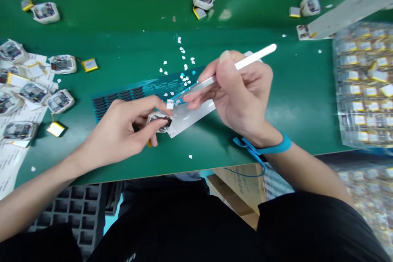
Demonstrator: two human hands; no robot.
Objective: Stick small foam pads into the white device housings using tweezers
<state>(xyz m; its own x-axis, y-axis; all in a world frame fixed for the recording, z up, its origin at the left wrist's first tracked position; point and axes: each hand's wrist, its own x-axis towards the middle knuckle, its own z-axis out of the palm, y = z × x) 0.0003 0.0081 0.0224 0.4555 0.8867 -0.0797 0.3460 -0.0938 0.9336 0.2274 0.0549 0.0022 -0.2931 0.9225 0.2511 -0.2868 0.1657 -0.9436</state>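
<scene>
Above a green tabletop (301, 102), the left hand (124, 125) pinches 1 white-cased circuit unit (161, 116), the right hand (244, 96) 1 slim silver metal tool (256, 56).

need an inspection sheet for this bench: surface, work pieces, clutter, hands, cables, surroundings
Surface: green tabletop, scattered with small white tabs.
Work pieces: white-cased device with its insides exposed; small white square beside it; slim white tool.
Clutter: other opened devices and papers at left; translucent sheet near the middle.
Left hand: fingers hold the device.
Right hand: fingers grip the tool; whether its tip touches the square is unclear.
Cables: blue cord hanging by the blue wristband.
Surroundings: clear tray of yellow-edged packs at right; cardboard box below.
</scene>
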